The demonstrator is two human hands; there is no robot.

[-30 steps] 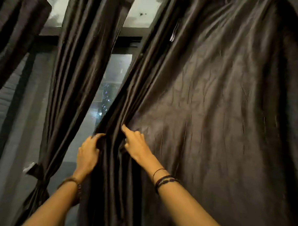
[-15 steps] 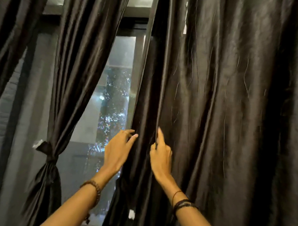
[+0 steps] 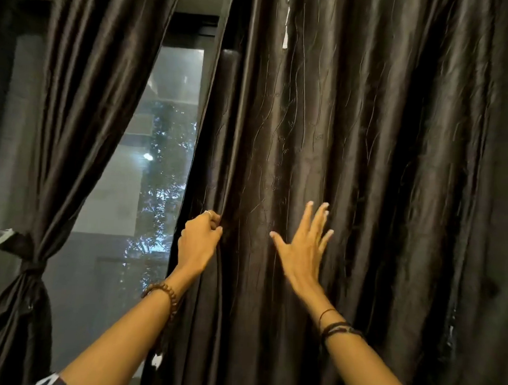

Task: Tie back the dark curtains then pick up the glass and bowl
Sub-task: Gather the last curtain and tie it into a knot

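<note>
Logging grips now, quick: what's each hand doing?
Left hand: grips the right curtain's edge.
Right hand: open, fingers spread on that curtain.

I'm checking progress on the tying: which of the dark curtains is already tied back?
The left curtain, cinched by a tieback beside the window. The right curtain hangs loose; the left hand grips its edge.

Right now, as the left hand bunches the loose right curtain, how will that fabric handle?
Likely floppy: the right curtain hangs in soft folds and puckers where the left hand grips its edge. Probably slippery, given its satin sheen, so folds may slide out. The open right hand flat on it suggests it needs steadying.
</note>
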